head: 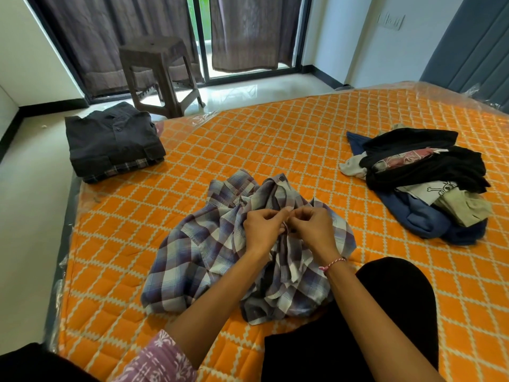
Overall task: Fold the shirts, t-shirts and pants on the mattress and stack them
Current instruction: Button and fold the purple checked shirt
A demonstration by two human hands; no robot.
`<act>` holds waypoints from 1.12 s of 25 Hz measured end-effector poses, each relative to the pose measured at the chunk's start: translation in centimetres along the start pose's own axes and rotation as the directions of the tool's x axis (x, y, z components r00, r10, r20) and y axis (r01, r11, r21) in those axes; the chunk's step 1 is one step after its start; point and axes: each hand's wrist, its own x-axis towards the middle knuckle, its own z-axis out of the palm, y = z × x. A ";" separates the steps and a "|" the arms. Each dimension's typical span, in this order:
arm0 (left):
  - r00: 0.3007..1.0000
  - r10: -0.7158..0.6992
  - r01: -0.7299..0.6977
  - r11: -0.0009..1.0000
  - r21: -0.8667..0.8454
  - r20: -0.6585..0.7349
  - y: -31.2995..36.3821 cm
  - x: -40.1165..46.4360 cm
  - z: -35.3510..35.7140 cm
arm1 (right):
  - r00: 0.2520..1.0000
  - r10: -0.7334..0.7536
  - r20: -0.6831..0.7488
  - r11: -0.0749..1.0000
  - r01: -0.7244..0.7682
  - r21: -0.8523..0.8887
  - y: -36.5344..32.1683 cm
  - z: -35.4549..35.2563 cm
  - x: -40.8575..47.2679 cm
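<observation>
A crumpled blue, grey and white plaid shirt lies in front of me on the orange quilted mattress. My left hand and my right hand meet over its middle, and both pinch the shirt's front edge between curled fingers. A stack of folded clothes with a dark shirt on top sits at the mattress's left corner. At the right lies a loose heap of unfolded clothes in black, blue, white and beige.
My black-clad knee rests on the mattress at the lower right. A brown plastic stool stands on the floor beyond the mattress, before curtains and a glass door. The mattress's left edge drops to the white floor.
</observation>
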 end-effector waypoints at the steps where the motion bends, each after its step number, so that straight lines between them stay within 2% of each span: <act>1: 1.000 0.003 -0.003 1.000 -0.008 -0.006 -0.1 -0.1 0.0 | 1.000 -0.011 0.002 1.000 0.011 -0.019 0.1 0.2 0.0; 5: 0.998 -0.035 0.032 0.998 -0.063 -0.050 -0.7 -0.1 0.1 | 0.995 -0.102 -0.019 0.985 0.098 -0.144 0.2 0.7 -0.7; 8: 0.990 -0.133 0.124 0.979 -0.164 -0.045 -0.6 -0.1 0.3 | 0.994 -0.110 -0.013 0.980 0.106 -0.171 0.3 0.8 -0.9; 10: 0.981 -0.184 0.169 0.962 -0.212 -0.054 -0.7 0.0 0.3 | 0.999 -0.050 0.002 0.987 0.050 -0.152 0.5 1.1 -0.6; 14: 0.989 -0.142 0.133 0.977 -0.167 -0.040 -1.4 0.1 0.2 | 0.992 0.118 0.049 0.992 -0.116 -0.058 1.1 1.7 -0.4; 17: 0.973 -0.230 0.226 0.951 -0.211 0.008 -1.2 0.0 0.0 | 0.975 0.209 0.074 0.976 -0.214 0.053 1.0 1.8 -0.5; 19: 0.960 -0.268 0.278 0.946 -0.165 0.079 -0.8 0.0 -0.3 | 0.991 0.129 0.020 0.986 -0.127 -0.104 1.0 1.8 -0.8; 21: 0.942 -0.290 0.305 0.950 -0.071 0.171 0.0 0.2 -0.7 | 0.999 -0.020 -0.041 0.959 0.008 -0.283 0.9 2.0 -1.2; 23: 0.932 -0.287 0.309 0.948 -0.071 0.220 0.8 0.5 -0.7 | 0.991 -0.109 -0.077 0.950 0.081 -0.301 0.4 1.9 -1.3; 25: 0.937 -0.270 0.303 0.944 -0.129 0.224 0.8 0.7 -0.5 | 0.995 -0.058 -0.080 0.975 0.039 -0.221 -0.2 2.0 -1.3; 27: 0.948 -0.231 0.271 0.946 -0.176 0.220 0.1 0.8 -0.5 | 0.987 0.160 0.029 0.980 -0.162 0.114 -0.7 1.6 -1.0; 28: 0.952 -0.197 0.244 0.950 -0.193 0.233 -0.4 0.8 -0.7 | 0.947 0.277 0.165 0.893 -0.317 0.319 -1.0 1.1 -1.0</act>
